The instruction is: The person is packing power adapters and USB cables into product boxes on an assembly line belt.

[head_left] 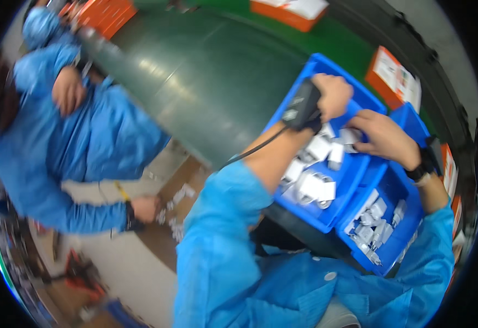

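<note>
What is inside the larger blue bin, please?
Many white pieces lie inside the larger blue bin. The left hand and right hand cover part; whatever lies beneath them cannot be seen.

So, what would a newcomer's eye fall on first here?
Probably the blue bin of white pieces right of centre, with the left grip over it and the right grip at the pieces. Next, the black device strapped on beside the left grip, then the co-worker in blue at left.

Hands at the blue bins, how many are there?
2: the left hand over the far end of the big blue bin, the right hand by the white pieces. No others show there.
</note>
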